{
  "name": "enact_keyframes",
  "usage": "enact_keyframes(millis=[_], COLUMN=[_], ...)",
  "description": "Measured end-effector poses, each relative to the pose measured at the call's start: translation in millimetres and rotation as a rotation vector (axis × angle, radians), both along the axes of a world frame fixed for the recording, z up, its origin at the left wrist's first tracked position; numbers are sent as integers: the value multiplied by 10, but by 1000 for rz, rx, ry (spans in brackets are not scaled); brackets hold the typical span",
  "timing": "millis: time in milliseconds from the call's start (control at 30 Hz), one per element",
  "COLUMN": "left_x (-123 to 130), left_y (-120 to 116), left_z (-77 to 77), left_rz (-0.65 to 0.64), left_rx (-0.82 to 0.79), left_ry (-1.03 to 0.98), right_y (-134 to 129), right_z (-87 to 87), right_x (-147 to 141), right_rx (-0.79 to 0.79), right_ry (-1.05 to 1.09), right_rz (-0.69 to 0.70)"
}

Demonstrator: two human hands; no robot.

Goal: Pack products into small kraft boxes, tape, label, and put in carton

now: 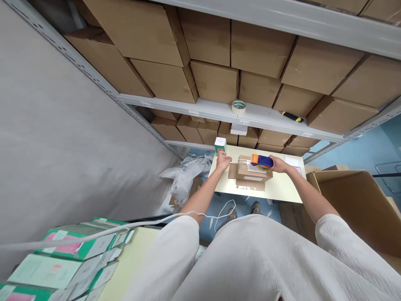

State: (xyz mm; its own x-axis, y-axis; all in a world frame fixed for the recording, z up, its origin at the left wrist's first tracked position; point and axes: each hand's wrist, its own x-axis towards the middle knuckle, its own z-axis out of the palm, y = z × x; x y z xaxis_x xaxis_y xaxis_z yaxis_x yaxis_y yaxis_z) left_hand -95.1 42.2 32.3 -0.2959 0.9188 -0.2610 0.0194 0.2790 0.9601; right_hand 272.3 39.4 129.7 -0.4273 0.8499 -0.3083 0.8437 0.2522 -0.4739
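Note:
A small cardboard box (252, 172) lies on a pale yellow table (282, 190) in front of me. My right hand (277, 164) grips an orange and blue tape dispenser (262, 160) resting on the box's top. A clear strip of tape runs left from the dispenser toward my left hand (223, 160), whose fingers are closed on the tape's end at the box's left side. A small white and green box (220, 145) stands just behind my left hand.
Metal shelves packed with cardboard boxes (216, 81) rise behind the table; a tape roll (238, 107) and a yellow-black tool (292, 116) lie on a shelf. Crumpled plastic (188, 173) lies left, a large open carton (354, 200) right, green-white packets (72, 255) near left.

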Motion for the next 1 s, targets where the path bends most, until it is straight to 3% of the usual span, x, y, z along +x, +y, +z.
enact_keyframes(millis=[167, 367, 733, 1000], left_x=[9, 18, 149, 321], left_y=[-101, -206, -159, -139], left_z=[-179, -389, -565, -739], left_rz=[-11, 44, 74, 14], left_rx=[-70, -108, -96, -158], left_ry=[-78, -134, -199, -161], right_y=[39, 144, 117, 144], right_z=[-9, 98, 187, 162], right_x=[-71, -197, -277, -281], right_rx=[52, 65, 72, 68], right_ry=[-25, -140, -202, -272], right_rz=[20, 122, 130, 134])
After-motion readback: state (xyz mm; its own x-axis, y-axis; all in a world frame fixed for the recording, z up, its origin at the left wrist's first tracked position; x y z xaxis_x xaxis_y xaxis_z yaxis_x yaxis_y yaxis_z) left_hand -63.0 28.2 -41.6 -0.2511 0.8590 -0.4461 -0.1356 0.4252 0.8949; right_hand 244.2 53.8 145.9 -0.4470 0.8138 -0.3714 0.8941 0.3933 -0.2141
